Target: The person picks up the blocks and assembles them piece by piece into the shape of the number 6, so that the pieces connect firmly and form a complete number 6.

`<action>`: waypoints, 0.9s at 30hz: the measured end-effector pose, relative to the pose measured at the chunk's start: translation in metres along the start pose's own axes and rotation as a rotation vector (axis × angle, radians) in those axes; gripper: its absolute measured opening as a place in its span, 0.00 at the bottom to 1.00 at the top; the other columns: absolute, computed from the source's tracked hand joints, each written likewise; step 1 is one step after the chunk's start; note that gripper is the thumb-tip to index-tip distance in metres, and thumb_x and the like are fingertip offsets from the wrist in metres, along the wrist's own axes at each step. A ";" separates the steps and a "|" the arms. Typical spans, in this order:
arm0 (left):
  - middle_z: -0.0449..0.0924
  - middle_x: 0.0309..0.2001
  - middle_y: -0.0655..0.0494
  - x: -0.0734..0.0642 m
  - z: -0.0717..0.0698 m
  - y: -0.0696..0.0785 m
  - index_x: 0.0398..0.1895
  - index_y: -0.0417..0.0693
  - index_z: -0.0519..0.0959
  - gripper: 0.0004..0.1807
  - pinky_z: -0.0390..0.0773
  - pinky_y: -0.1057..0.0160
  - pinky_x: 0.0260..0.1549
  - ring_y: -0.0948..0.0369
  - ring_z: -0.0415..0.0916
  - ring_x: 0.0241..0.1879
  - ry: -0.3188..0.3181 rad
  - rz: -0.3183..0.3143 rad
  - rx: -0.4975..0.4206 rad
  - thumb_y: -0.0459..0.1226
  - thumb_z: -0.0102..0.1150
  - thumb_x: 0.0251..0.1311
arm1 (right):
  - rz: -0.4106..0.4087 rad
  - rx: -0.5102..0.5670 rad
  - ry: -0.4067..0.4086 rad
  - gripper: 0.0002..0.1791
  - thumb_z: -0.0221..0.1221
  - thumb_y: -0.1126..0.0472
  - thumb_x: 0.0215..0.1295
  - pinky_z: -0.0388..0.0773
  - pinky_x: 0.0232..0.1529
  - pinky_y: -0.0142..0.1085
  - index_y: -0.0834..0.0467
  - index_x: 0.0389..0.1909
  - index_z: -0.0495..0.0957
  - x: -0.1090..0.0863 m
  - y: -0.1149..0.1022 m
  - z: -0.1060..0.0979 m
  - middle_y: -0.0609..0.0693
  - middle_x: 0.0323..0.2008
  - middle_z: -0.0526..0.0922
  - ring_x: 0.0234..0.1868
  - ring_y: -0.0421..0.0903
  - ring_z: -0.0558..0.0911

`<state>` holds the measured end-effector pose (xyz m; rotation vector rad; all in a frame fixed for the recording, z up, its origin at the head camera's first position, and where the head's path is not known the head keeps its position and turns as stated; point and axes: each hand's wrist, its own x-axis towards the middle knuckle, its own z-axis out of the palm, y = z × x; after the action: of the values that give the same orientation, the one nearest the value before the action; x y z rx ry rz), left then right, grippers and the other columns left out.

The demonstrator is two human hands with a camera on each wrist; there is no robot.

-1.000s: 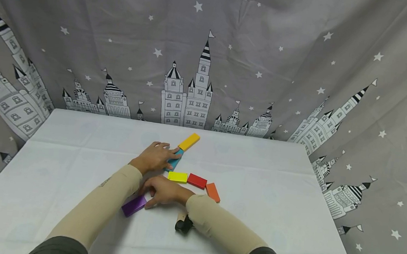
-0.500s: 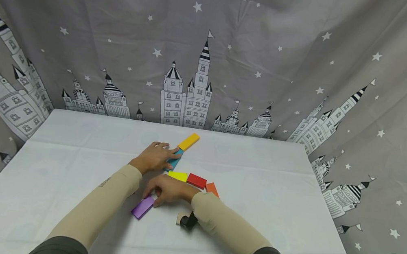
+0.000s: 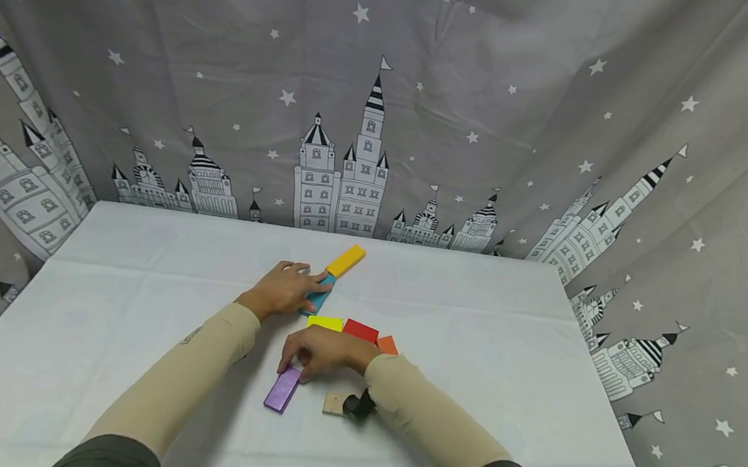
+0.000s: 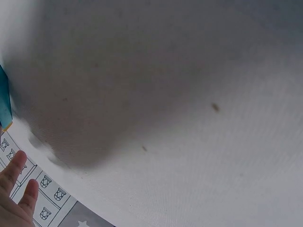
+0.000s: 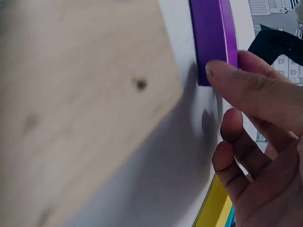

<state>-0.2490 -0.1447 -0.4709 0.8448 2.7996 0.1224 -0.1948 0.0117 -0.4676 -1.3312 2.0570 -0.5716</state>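
Note:
In the head view, my right hand (image 3: 322, 352) pinches the far end of a flat purple rectangular block (image 3: 282, 390). The right wrist view shows the thumb on one face of that purple block (image 5: 210, 38). My left hand (image 3: 284, 289) has its thumb and forefinger extended onto a blue block (image 3: 320, 296). At the left edge of the left wrist view, only part of the blue block (image 4: 4, 99) shows. A golden-yellow block (image 3: 346, 262) meets the blue block's far end. Near its other end lies a bright yellow block (image 3: 325, 323), beside a red block (image 3: 361, 330).
An orange block (image 3: 387, 344) lies right of the red one, partly behind the right forearm. A light wooden piece (image 3: 333, 403) sits under the black wrist camera (image 3: 359, 405). White cloth covers the table (image 3: 474, 318), and a grey castle-print curtain (image 3: 463, 84) hangs behind.
My right hand has moved right with the purple block, which has turned from slanting to nearly lengthwise. The left hand stays at the blue block.

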 end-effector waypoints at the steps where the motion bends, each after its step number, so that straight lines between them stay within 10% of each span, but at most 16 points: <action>1: 0.63 0.70 0.53 0.000 0.000 0.000 0.69 0.58 0.67 0.34 0.58 0.39 0.64 0.43 0.60 0.67 0.002 0.002 0.003 0.52 0.62 0.57 | -0.005 0.002 -0.007 0.16 0.67 0.69 0.56 0.72 0.35 0.20 0.57 0.47 0.84 -0.002 0.000 -0.001 0.42 0.40 0.80 0.31 0.35 0.72; 15: 0.61 0.71 0.53 0.002 0.001 0.000 0.70 0.59 0.65 0.36 0.56 0.38 0.65 0.43 0.59 0.68 -0.032 -0.027 0.000 0.52 0.62 0.57 | -0.042 -0.032 -0.030 0.17 0.67 0.71 0.56 0.69 0.36 0.19 0.57 0.48 0.84 -0.016 0.008 -0.006 0.46 0.43 0.81 0.33 0.35 0.71; 27: 0.63 0.70 0.52 -0.001 0.000 0.001 0.69 0.56 0.67 0.34 0.60 0.40 0.63 0.43 0.61 0.66 0.018 0.020 0.027 0.50 0.61 0.58 | 0.224 0.017 0.089 0.27 0.71 0.48 0.53 0.71 0.42 0.23 0.50 0.53 0.75 -0.028 -0.013 0.014 0.41 0.43 0.75 0.40 0.35 0.71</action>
<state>-0.2477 -0.1442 -0.4704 0.8816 2.8158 0.0961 -0.1677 0.0320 -0.4615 -1.0641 2.2312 -0.5554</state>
